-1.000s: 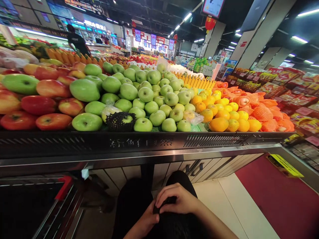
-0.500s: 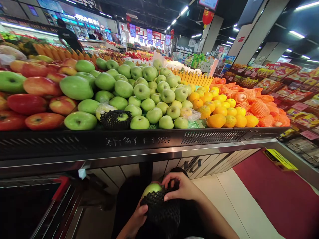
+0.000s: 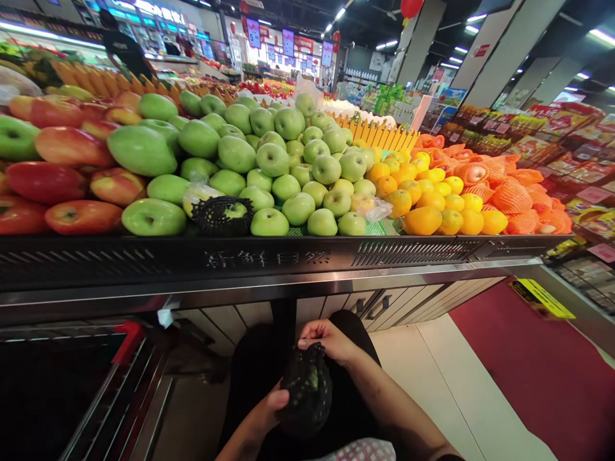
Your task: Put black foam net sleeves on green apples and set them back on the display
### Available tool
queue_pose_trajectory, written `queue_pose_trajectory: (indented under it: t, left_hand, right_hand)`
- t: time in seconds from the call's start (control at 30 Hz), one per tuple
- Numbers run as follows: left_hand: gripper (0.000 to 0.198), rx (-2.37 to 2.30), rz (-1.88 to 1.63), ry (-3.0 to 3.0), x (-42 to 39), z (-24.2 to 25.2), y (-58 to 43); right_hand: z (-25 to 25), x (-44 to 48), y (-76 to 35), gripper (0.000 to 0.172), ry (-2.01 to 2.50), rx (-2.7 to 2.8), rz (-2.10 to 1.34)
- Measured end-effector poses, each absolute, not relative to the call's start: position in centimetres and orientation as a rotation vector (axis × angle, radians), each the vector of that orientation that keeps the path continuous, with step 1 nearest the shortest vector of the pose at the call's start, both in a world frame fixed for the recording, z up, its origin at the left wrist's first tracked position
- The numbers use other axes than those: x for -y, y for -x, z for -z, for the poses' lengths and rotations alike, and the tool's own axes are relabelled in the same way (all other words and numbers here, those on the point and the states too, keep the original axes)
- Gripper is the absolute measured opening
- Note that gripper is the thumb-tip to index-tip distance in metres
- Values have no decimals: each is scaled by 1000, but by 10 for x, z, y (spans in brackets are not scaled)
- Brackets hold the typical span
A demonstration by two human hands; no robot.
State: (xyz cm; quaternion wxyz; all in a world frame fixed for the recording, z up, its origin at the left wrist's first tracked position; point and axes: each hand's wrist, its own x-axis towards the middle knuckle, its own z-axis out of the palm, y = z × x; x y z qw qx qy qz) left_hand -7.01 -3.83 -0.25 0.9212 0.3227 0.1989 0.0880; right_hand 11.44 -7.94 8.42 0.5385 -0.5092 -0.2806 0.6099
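Note:
Low in front of my lap is a green apple point(image 3: 314, 379) wrapped in a black foam net point(image 3: 307, 410); its green skin shows through the mesh. My left hand point(image 3: 273, 404) is closed around its left side, thumb on the net and the other fingers hidden behind. At the top, my right hand point(image 3: 327, 339) has its fingers curled and pinched at the net's upper edge. On the stand ahead, another netted apple point(image 3: 223, 215) lies at the front of the green apple pile point(image 3: 273, 160).
The stand's black front edge point(image 3: 269, 256) runs across, above cabinet doors. Red apples point(image 3: 84, 216) lie left, oranges point(image 3: 423, 219) and orange-netted fruit point(image 3: 512, 195) right. A shopping cart point(image 3: 127, 342) stands at lower left. A person in dark clothes point(image 3: 125, 52) is far left.
The net now covers the apple, whose top was bare before. My right hand has moved left and up to the net's top edge. The view has tilted slightly down.

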Motion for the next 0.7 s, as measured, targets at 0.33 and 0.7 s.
queue_pose_trajectory:
  t: [0.33,0.7]
  left_hand:
    - [26,-430,-396,-388,20,-8,64]
    - [40,-388,-392,-407,26,4,53]
  right_hand:
    - [-75,110,-125,48,1105,486,-1477]
    - [-65,131,-117,48,963,267,-1367]
